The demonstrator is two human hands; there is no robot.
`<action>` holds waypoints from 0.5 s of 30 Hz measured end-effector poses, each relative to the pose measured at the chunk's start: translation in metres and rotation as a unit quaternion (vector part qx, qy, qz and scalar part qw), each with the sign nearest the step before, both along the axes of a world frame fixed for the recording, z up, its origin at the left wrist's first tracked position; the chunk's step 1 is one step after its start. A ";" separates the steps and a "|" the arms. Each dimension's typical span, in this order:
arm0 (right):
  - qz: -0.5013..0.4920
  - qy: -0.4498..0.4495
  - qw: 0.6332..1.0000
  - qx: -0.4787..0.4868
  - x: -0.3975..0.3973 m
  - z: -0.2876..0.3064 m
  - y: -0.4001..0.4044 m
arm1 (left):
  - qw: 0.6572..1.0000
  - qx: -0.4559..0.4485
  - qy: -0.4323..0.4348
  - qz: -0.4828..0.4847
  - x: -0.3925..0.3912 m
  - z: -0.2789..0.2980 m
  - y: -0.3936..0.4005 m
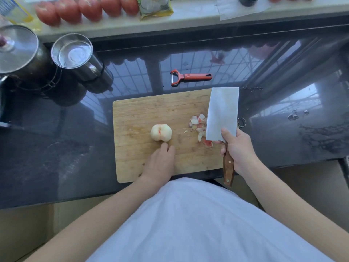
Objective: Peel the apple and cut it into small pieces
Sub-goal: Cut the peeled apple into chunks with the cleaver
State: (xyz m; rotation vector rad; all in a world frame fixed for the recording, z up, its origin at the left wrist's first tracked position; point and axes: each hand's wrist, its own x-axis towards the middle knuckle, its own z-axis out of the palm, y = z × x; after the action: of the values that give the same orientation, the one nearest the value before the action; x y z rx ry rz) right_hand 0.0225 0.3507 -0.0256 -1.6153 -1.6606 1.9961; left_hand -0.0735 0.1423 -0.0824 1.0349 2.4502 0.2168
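Peeled apple point(161, 132) on cutting board point(143, 110), just beyond left hand point(160, 159); fingers loosely curled, holding nothing; right hand point(238, 148) closed round cleaver point(222, 114) handle; peels point(198, 125) beside blade; peeler point(190, 76) farther off.

Soft daylight comes from the window side, far past the grip. The dark shiny surface point(198, 59) shows a bright mirror picture of window bars. The cleaver point(222, 114) blade looks pale with glare. The tomatoes point(88, 8) at the top edge are blurry, and straight lines bend there.
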 end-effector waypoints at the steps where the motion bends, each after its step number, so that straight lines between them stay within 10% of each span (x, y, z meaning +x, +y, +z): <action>1: -0.003 -0.001 1.000 0.003 0.004 0.001 0.001 | 1.000 -0.005 0.000 -0.004 0.005 0.000 0.008; 8: -0.032 0.002 0.999 0.004 0.045 0.009 0.022 | 0.998 0.025 -0.002 -0.062 0.014 0.003 0.069; 15: -0.017 -0.019 0.999 0.022 0.060 0.011 0.043 | 0.979 0.171 -0.068 0.090 -0.006 0.037 0.106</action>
State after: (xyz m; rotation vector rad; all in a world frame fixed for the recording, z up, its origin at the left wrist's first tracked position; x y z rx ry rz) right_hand 0.0828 0.3938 -0.0149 -1.6647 -1.6659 1.9108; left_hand -0.0794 0.2486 -0.0454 0.8960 2.4303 0.7664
